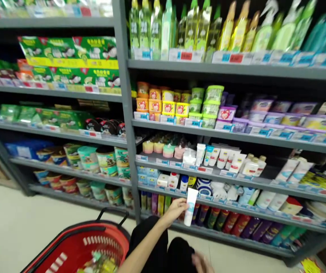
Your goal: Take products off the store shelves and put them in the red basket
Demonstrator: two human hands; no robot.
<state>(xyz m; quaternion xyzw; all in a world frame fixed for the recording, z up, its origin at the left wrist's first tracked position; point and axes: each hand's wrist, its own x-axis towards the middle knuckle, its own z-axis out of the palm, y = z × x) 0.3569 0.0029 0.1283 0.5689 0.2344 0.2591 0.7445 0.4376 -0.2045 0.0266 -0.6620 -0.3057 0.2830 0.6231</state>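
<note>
Your left hand (pixel 176 211) closes around a white squeeze tube (pixel 191 206) just before the lower shelf (pixel 228 236), while your blurred right hand (pixel 201 263) cannot be read; packaged goods (pixel 96 263) already lie in the red shopping basket (pixel 94 224) below and left of the tube.

Down and to the right of the grip, there's the right hand (pixel 201 262), all blur, sliced off by the bottom edge!

A shelving unit (pixel 236 70) stands ahead, split by an upright (pixel 125 98) into 2 bays; a hand-held tube (pixel 191 206) sits before the right bay, a shopping basket (pixel 77 231) lower left on the floor (pixel 15 223).
</note>
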